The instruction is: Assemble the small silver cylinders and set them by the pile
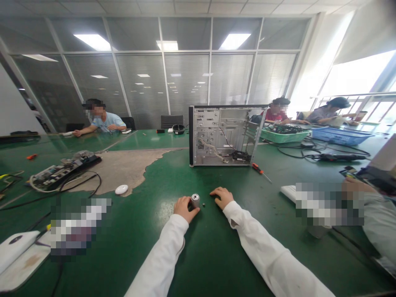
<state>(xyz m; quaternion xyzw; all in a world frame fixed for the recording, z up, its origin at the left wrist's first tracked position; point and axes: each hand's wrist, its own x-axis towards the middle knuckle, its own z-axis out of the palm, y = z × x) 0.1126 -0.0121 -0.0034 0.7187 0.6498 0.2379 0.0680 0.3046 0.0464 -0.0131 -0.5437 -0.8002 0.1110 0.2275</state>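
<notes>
My left hand [183,209] curls round a small silver cylinder [195,200] that stands upright on the green table. Dark holes show in the cylinder's top. Just right of it lies a tiny dark metal piece [203,205], too small to name. My right hand [223,197] rests on the table beyond that piece, fingers stretched out and holding nothing I can see. Behind both hands stands an opened computer case [222,136], its bare metal inside and loose cables facing me. A screwdriver [262,173] with an orange and black handle lies at the case's right.
A white oval object [121,189] and a long electronic assembly [66,170] with cables lie left. Green [284,135] and blue baskets [342,136] stand back right. A co-worker's hand [359,189] is at the right edge; other people sit across the table.
</notes>
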